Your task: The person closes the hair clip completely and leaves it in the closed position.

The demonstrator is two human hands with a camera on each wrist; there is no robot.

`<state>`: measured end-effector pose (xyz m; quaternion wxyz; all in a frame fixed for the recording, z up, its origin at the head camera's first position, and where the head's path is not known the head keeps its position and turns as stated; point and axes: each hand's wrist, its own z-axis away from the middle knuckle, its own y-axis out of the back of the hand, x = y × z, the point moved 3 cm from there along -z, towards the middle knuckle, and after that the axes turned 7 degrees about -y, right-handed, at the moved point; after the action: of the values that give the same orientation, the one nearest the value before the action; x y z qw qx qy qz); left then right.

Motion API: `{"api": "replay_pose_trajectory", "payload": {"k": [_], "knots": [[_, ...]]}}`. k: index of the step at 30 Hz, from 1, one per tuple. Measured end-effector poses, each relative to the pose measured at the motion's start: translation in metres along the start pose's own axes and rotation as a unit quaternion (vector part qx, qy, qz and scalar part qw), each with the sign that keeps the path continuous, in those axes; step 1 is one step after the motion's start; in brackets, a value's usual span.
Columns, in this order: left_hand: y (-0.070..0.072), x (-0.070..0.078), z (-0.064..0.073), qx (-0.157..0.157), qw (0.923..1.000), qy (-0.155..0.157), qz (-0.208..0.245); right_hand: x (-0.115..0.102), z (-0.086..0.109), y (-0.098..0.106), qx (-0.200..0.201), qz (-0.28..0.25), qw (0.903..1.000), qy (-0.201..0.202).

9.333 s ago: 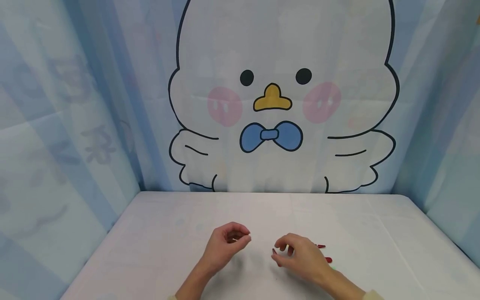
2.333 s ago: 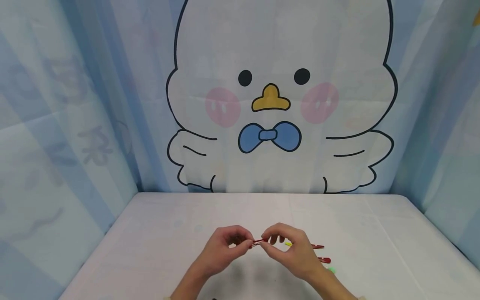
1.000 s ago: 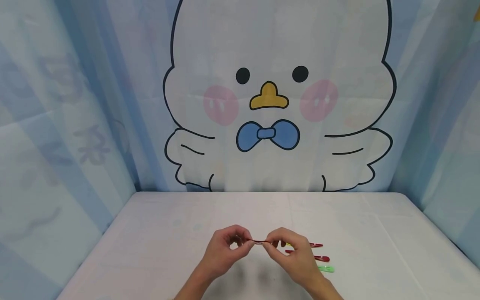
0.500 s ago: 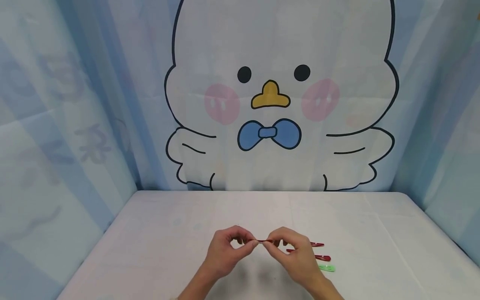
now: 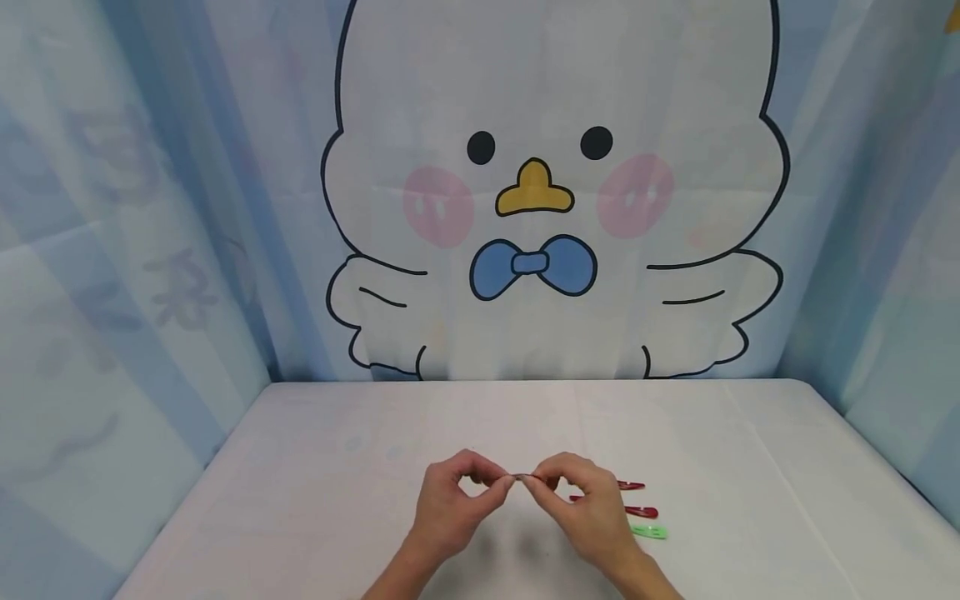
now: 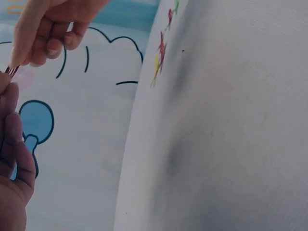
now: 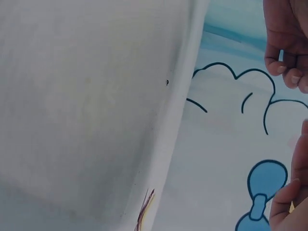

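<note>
My left hand (image 5: 453, 508) and right hand (image 5: 588, 508) meet in the middle of the head view, raised over the table. Each pinches one end of a small dark-red snap hair clip (image 5: 522, 477) between thumb and index finger. Only a thin, slightly bowed strip of it shows between the fingertips. In the left wrist view the hair clip (image 6: 11, 71) appears as red and silvery strips; the right wrist view leaves it out of sight. Beside the right hand lie a red clip (image 5: 632, 485), a second red clip (image 5: 643, 512) and a green clip (image 5: 649, 532), partly covered by that hand.
A yellow clip (image 6: 155, 70) lies among the others in the left wrist view. The white-covered table (image 5: 337, 467) ends at a curtain (image 5: 540, 333) printed with a cartoon bird. More curtains hang at both sides.
At 9.3 s ago the hands were apart, with a red clip at the right fingers. Both now pinch a clip, and over the last second the fingertips have drawn closer, leaving less of it showing.
</note>
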<state>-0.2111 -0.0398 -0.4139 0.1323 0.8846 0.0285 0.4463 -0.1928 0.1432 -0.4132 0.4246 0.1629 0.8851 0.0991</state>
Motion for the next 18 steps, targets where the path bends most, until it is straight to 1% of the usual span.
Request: {"api": "replay_pose_trajectory", "payload": {"k": [3,5,6,10,13,18], "knots": [[0.0003,0.0005,0.0010,0.002,1.0000,0.009,0.003,-0.0006,0.0000,-0.0003,-0.004,0.011,0.9987,-0.050],[0.0006,-0.0004,0.0014,-0.002,0.9997,0.023,0.008,-0.0005,-0.0003,-0.0005,-0.009,0.017,0.9972,-0.072],[0.0008,-0.0011,0.0015,-0.005,0.9995,0.031,0.009,-0.0004,-0.0005,-0.0006,-0.012,0.018,0.9968,-0.077],[0.0006,-0.0047,0.0006,-0.022,0.9973,0.067,0.020,-0.0006,-0.0014,-0.0011,-0.018,0.030,0.9983,-0.047],[-0.0003,-0.0068,-0.0008,-0.036,0.9952,0.089,0.019,0.0003,-0.0014,-0.0009,-0.016,0.044,0.9986,-0.023],[-0.0008,-0.0075,-0.0020,-0.047,0.9922,0.114,0.020,0.0011,-0.0006,-0.0004,-0.012,0.076,0.9970,0.011]]}}
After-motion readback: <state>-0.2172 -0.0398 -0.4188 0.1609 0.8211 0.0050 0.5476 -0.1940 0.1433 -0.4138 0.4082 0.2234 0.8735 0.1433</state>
